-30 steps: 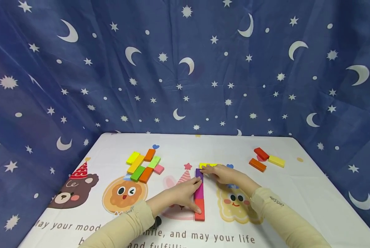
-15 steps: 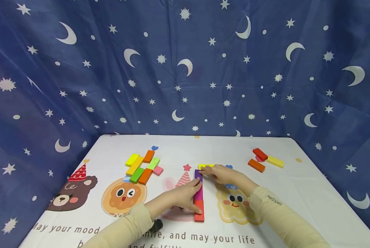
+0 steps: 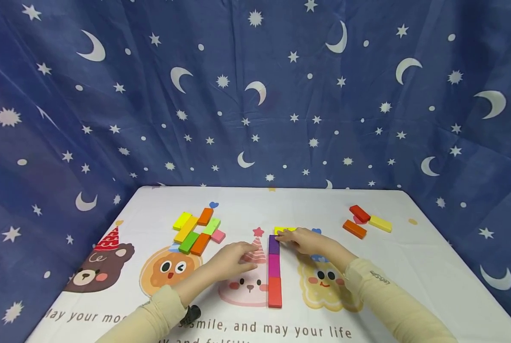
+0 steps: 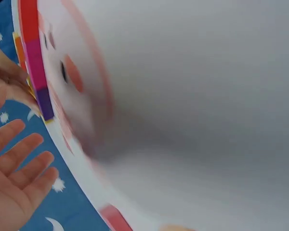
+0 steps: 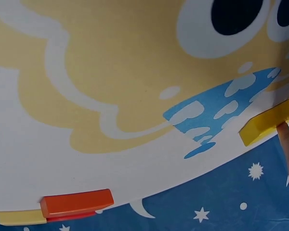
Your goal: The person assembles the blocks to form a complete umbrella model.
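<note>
The left hand is held over the table, left of the central row, with thumb and fingers parted and nothing gripped; in the left wrist view its fingers are seen nearly straight. Its forearm is slanted in from the lower left, the sleeve pushed back from the wrist. The right hand is reached in from the lower right, lowered to the row's far end, where its fingers are laid against the yellow block, close by the purple block; whether the yellow block is pinched or only touched cannot be told. The row is formed by the purple block, the magenta block and the red block, laid end to end toward the viewer. Seven blocks are grouped at far left, three blocks at far right.
</note>
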`<state>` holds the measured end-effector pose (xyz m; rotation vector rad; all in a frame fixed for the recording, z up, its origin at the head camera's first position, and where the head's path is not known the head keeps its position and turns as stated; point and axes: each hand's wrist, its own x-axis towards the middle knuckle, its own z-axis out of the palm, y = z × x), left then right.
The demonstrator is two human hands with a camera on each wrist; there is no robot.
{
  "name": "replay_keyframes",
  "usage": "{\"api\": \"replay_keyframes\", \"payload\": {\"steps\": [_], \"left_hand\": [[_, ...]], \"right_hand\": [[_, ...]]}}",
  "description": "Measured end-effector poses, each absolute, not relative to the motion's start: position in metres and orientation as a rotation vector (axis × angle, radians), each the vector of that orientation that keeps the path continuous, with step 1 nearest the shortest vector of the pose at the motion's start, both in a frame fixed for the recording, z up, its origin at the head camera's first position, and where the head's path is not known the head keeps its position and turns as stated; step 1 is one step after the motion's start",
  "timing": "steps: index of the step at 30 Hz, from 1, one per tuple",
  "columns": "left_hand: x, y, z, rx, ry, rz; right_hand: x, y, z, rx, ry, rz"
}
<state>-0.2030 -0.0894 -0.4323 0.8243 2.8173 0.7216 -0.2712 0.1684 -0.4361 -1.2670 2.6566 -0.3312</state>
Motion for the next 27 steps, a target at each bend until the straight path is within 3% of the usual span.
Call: {"api": "replay_keyframes", "payload": {"steps": [9, 27], "left_hand": [[-0.212, -0.129, -0.427, 0.575, 3.043, 0.874], [-0.231, -0.220, -0.422, 0.165, 3.357, 0.681]], "right_hand": [[-0.269, 0.167, -0.435, -1.266, 2.657, -0.346], [-0.268, 0.167, -0.436, -1.260, 2.676, -0.362]]}}
